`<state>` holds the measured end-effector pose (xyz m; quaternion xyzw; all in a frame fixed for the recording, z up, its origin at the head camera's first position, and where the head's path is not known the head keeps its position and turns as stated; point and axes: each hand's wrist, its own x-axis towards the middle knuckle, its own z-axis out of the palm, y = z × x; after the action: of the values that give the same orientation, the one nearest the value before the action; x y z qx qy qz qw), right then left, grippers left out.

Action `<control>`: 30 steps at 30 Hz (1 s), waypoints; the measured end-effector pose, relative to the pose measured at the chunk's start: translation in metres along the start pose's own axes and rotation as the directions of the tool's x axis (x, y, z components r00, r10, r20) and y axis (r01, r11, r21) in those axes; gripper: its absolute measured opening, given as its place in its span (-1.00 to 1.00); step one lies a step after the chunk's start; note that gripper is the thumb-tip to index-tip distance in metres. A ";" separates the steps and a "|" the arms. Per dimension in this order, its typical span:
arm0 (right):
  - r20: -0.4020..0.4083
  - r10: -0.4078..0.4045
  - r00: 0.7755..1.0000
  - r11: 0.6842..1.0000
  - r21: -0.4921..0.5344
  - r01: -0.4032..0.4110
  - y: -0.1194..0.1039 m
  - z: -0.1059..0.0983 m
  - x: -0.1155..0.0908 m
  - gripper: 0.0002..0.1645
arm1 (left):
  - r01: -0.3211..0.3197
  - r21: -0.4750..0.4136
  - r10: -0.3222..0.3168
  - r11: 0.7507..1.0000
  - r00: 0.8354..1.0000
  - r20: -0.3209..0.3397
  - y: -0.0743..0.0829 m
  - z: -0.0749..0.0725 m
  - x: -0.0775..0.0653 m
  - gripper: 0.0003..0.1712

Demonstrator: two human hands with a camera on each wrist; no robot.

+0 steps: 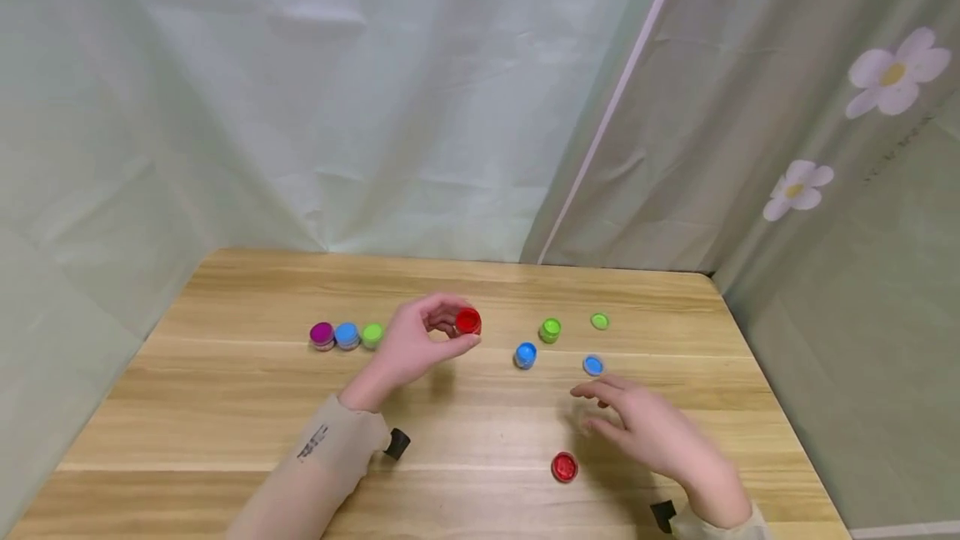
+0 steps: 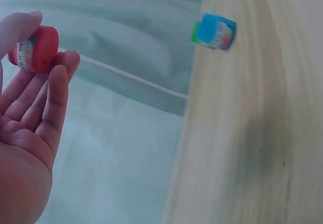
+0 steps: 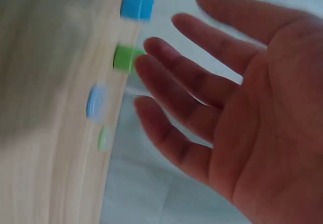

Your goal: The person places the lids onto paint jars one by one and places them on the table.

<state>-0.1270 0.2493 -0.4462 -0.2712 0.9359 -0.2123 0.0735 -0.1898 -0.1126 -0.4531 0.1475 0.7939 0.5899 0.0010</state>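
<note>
My left hand [image 1: 420, 340] pinches a small red pot [image 1: 468, 322] between thumb and fingers, held above the table. In the left wrist view a printed label shows on the side of that red pot [image 2: 38, 50]. My right hand [image 1: 660, 427] hovers over the table at the right with relaxed fingers and holds nothing. In the right wrist view the palm and spread fingers of the right hand [image 3: 257, 103] are plain to see. A red lid [image 1: 564, 467] lies on the table to the left of that hand. Just beyond its fingertips lies a blue lid [image 1: 593, 365].
An open blue pot [image 1: 526, 355] and an open green pot [image 1: 551, 330] stand mid-table, with a green lid [image 1: 600, 321] to their right. Left of my left hand, purple [image 1: 322, 336], blue [image 1: 347, 336] and green [image 1: 372, 336] lidded pots form a row. Curtains [image 1: 420, 107] hang behind the wooden table [image 1: 187, 407].
</note>
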 end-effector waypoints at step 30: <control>0.128 -0.048 0.991 0.996 -0.074 0.058 -0.031 0.040 -0.003 -0.68 | 0.009 -0.130 -0.014 0.992 0.999 -0.037 0.006 -0.024 -0.023 -0.50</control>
<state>-0.0990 0.2129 -0.4684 -0.3116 0.9293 -0.1603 0.1164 -0.1710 -0.1385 -0.4440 0.1311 0.7547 0.6428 -0.0011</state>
